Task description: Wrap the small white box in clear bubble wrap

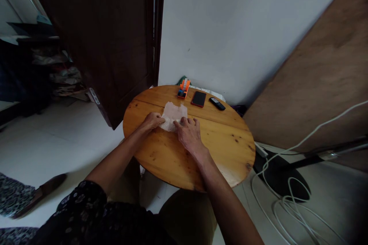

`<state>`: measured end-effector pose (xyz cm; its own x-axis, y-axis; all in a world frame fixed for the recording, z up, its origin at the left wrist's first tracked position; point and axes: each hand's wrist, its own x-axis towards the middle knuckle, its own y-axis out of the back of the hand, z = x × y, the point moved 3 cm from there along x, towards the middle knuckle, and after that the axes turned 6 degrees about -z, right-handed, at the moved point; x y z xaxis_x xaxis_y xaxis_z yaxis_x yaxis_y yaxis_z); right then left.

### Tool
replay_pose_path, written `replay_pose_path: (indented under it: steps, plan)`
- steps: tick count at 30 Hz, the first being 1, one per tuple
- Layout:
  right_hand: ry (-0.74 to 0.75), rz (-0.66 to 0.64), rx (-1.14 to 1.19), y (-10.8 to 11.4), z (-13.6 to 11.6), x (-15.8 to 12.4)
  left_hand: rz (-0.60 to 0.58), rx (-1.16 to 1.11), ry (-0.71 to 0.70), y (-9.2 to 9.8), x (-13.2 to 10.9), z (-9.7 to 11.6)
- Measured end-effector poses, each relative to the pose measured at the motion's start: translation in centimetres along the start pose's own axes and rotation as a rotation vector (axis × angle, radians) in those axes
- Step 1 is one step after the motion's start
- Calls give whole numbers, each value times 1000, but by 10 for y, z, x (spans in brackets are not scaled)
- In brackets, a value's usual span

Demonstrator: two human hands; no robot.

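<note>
A thin, whitish, crumpled sheet [174, 111] lies on the round wooden table [218, 149], left of the tabletop's middle. My left hand [153, 120] is closed on the sheet's left edge, thumb and fingers together. My right hand [188, 132] rests at the sheet's lower right corner, its fingers bent and pressing on it. The lower part of the sheet is folded or bunched between both hands. Whether anything lies inside that fold cannot be seen.
An orange tape dispenser [184, 88], a dark phone with a red edge [198, 99] and a black handset [217, 103] lie along the table's far side. White cables [287, 199] coil on the floor at right. Another person's foot [43, 193] shows at lower left.
</note>
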<state>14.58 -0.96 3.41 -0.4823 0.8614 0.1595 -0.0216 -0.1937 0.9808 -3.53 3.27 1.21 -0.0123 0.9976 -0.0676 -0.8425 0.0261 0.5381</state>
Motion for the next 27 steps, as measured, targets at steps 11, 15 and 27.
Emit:
replay_pose_path:
  steps: [11, 15, 27]
  plan:
    - [-27, 38, 76, 0, 3, 1, -140, -229, -91, -40, 2, 39]
    - [-63, 91, 148, -1, 6, 1, -100, -15, -247, -43, -4, 44]
    - [-38, 115, 249, -10, 17, -4, -1, 395, -625, -51, -26, 49]
